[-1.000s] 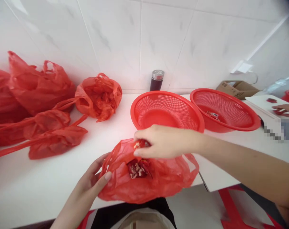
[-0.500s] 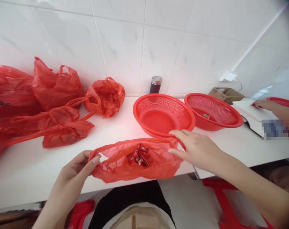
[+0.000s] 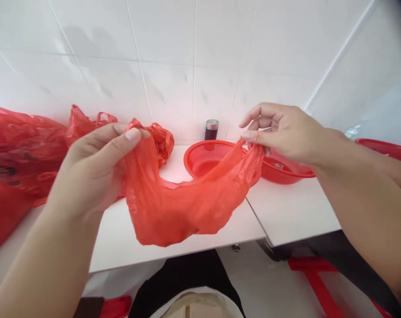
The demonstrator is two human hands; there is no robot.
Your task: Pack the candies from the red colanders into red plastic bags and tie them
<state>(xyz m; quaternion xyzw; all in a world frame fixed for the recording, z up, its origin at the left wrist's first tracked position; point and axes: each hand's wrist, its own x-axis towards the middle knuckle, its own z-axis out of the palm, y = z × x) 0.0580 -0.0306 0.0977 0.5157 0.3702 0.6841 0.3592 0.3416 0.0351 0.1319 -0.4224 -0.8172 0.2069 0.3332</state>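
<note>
Red, thin plastic sags in a curve across the middle of the frame: a bag, held in front of a mesh basket. The left hand pinches one end at centre left; the right hand grips the other at centre right. I'd call this step stretching the bag by its top ends; the next move seems to call for a firm grip on both.

Bright light leaves faint shadows on the wall; the upper-right corner is dark.
</note>
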